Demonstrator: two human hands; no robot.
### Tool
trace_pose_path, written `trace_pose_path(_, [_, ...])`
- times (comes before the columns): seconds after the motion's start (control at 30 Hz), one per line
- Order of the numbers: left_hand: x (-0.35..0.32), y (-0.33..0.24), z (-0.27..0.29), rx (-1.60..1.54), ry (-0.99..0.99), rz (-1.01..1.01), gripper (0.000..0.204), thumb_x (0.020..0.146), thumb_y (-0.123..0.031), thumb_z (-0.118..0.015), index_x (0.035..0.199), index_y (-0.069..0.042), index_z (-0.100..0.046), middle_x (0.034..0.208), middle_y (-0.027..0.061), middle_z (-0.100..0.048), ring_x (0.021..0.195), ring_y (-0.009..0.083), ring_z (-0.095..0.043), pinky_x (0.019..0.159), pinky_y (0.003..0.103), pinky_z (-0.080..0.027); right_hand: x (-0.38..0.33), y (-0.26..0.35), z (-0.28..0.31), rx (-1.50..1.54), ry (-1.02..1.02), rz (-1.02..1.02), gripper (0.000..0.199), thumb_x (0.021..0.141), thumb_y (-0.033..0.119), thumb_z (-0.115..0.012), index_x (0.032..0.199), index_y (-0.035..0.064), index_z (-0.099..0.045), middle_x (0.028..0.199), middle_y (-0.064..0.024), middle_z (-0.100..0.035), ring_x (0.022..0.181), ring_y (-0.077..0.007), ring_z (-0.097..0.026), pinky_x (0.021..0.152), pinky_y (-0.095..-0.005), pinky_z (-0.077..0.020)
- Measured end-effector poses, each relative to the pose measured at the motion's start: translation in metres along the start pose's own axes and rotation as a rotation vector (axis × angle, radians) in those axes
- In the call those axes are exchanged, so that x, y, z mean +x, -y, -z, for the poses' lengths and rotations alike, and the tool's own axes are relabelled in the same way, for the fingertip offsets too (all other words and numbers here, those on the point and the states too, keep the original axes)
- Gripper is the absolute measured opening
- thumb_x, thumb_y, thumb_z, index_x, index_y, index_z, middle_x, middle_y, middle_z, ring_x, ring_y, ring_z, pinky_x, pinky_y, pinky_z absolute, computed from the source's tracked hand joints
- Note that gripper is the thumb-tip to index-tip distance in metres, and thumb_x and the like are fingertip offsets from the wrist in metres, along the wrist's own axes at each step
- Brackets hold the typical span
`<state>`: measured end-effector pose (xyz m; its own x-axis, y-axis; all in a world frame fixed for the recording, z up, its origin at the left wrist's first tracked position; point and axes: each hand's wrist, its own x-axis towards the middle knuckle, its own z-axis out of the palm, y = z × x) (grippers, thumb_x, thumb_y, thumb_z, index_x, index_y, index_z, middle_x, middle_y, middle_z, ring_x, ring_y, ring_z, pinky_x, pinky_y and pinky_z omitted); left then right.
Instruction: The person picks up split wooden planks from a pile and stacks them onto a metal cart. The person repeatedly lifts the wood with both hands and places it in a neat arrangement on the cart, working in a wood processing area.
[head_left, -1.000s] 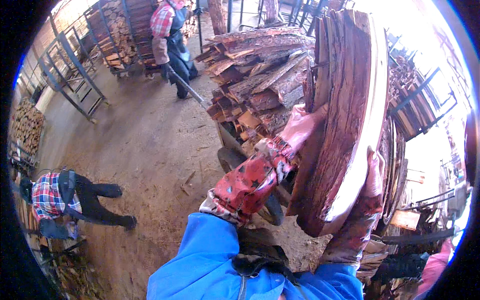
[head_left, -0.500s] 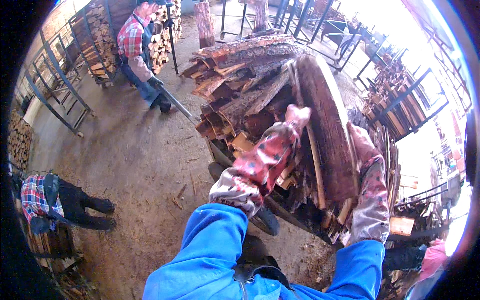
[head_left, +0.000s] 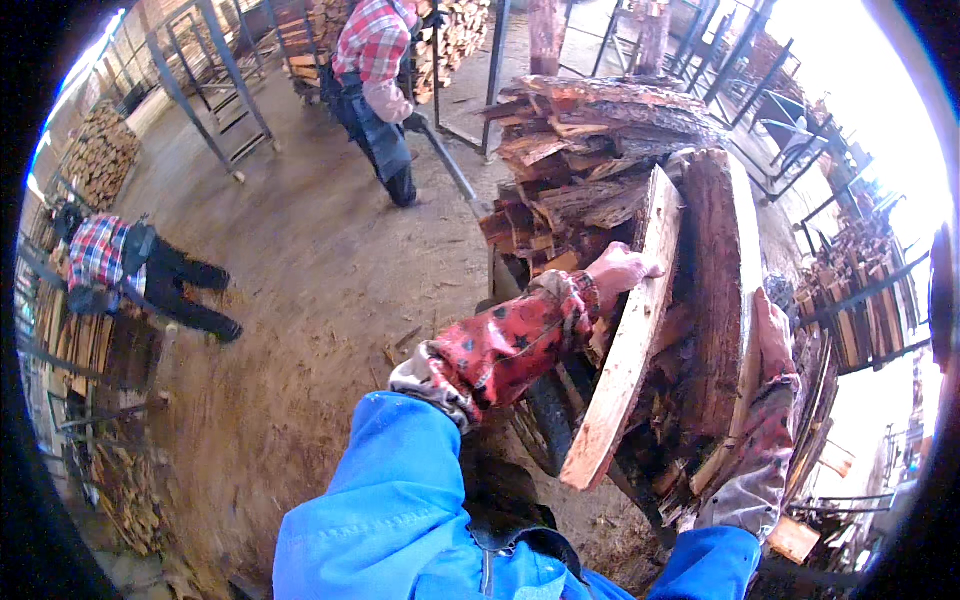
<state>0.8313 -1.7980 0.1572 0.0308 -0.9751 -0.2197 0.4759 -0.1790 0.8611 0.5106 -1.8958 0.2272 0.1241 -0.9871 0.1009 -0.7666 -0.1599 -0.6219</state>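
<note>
My left hand [head_left: 622, 270] is closed around a long, narrow split of firewood [head_left: 625, 345], its pale face showing. The split slants over the wood pile, its lower end toward me. To its right leans a broad, reddish-brown split log [head_left: 718, 300] with a pale right edge. My right hand [head_left: 772, 338] grips that edge, its fingers partly hidden. Both hands are over a heaped stack of rough split firewood [head_left: 570, 165].
A person [head_left: 375, 90] in a checked shirt holds a metal bar at the stack's far left. Another person [head_left: 125, 260] bends over wood at left. Metal racks [head_left: 215, 90] and stacked firewood [head_left: 100, 155] stand behind. More split wood [head_left: 860, 300] fills a rack at right.
My view has swung left, so the scene sits farther right. The narrow split in my left hand has come away from the broad log and turned its pale face up.
</note>
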Motion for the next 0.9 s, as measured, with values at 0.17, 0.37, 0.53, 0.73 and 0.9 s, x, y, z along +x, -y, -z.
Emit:
trace_pose_path(0.17, [-0.073, -0.015, 0.049, 0.247, -0.04, 0.074, 0.035, 0.077, -0.022, -0.071, 0.1, 0.004, -0.067, 0.088, 0.0082, -0.068, 0.085, 0.0158, -0.063, 0.074, 0.03, -0.05, 0.001, 0.005, -0.013, 0.011, 0.0, 0.024, 0.064, 0.088, 0.061, -0.052, 0.082, -0.0015, -0.063, 0.069, -0.0016, -0.054, 0.067, -0.0113, -0.044, 0.06, -0.0297, -0.0378])
trace_pose_path(0.37, [-0.17, -0.048, 0.111, 0.225, 0.131, -0.171, 0.049, 0.082, -0.013, -0.071, 0.127, -0.001, -0.054, 0.116, 0.0041, -0.063, 0.101, 0.0131, -0.059, 0.091, 0.029, -0.047, 0.005, -0.011, 0.009, -0.052, 0.005, 0.015, 0.064, 0.093, 0.057, -0.045, 0.096, -0.0047, -0.062, 0.08, -0.0104, -0.062, 0.075, -0.0174, -0.053, 0.071, -0.0338, -0.0434])
trace_pose_path(0.53, [-0.218, -0.055, 0.192, 0.099, 0.14, -0.205, 0.032, 0.085, -0.01, -0.069, 0.114, 0.001, -0.064, 0.106, 0.0007, -0.065, 0.097, 0.0089, -0.057, 0.087, 0.028, -0.047, -0.022, 0.054, 0.019, -0.295, -0.113, 0.097, 0.054, 0.091, 0.034, -0.06, 0.126, -0.0065, -0.052, 0.099, -0.0172, -0.064, 0.093, -0.0203, -0.059, 0.08, -0.0317, -0.0471])
trace_pose_path(0.73, [-0.224, -0.053, 0.298, 0.024, -0.079, -0.155, 0.044, 0.083, -0.006, -0.069, 0.125, -0.001, -0.056, 0.119, 0.0076, -0.062, 0.11, 0.0169, -0.057, 0.097, 0.033, -0.044, -0.127, 0.205, -0.048, -0.191, -0.29, 0.332, 0.022, 0.092, 0.009, -0.055, 0.111, -0.0005, -0.061, 0.099, -0.0106, -0.063, 0.09, -0.0198, -0.06, 0.08, -0.0309, -0.0485])
trace_pose_path(0.9, [-0.178, -0.049, 0.295, -0.334, 0.062, -0.282, 0.061, 0.084, -0.003, -0.066, 0.138, -0.001, -0.037, 0.129, 0.0147, -0.055, 0.116, 0.0266, -0.055, 0.1, 0.041, -0.044, -0.187, 0.28, -0.232, 0.17, 0.365, 0.349, 0.065, 0.066, 0.017, -0.081, 0.123, -0.0002, -0.056, 0.113, -0.0117, -0.063, 0.099, -0.0232, -0.061, 0.09, -0.0344, -0.0479])
